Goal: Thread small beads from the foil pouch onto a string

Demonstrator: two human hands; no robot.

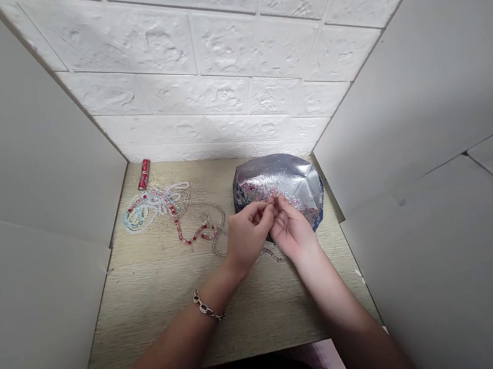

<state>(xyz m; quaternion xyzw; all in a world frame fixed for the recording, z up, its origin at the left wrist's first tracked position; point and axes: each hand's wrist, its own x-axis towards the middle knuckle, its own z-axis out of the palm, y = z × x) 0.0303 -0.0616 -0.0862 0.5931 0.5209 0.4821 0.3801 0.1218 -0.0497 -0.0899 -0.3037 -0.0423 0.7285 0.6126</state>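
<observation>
My left hand (251,230) is closed in a pinch, its fingertips meeting those of my right hand (293,227). The right hand is turned palm up, with thumb and finger also pinched. Whatever sits between the fingertips is too small to make out. Both hands are over the near edge of a silver-lined bag (281,169), which holds many small pink and clear loose beads (254,192). A pale pink bead strand (273,256) lies on the table below the hands, partly hidden by them. A greyish bead string (222,213) curves across the table to the left hand's side.
Piled at the left of the wooden table (153,305) are white and blue bead strands (146,216). A red bead strand (179,229) trails from them. Behind lies a red tube (144,174). A white brick-patterned wall (232,93) and grey side panels (415,183) enclose the table.
</observation>
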